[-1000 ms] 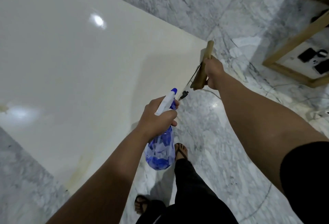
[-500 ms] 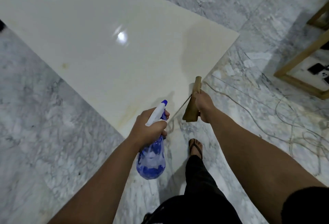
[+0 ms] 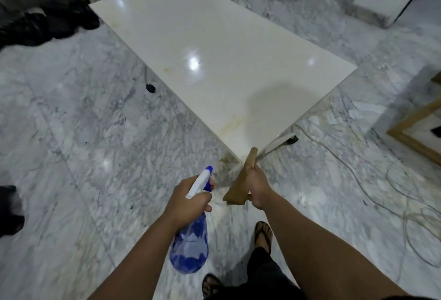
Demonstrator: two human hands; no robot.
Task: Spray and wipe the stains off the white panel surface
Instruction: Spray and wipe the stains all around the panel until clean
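The left hand [image 3: 188,200] is curling round the neck of a translucent blue plastic spray bottle [image 3: 191,245], its white-and-blue nozzle aiming toward the long glossy white rectangular panel [image 3: 214,61], presumably so a spray can follow at once. The right hand [image 3: 259,187] is gripping a folded tan wiping cloth [image 3: 239,180], probably kept ready for wiping. Both hands are hovering just short of the panel's near corner, not touching it. Yellowish stains [image 3: 235,123] are lying on the panel beside that corner, with fainter ones along its left edge. The panel is resting low over the grey marble floor [image 3: 83,156].
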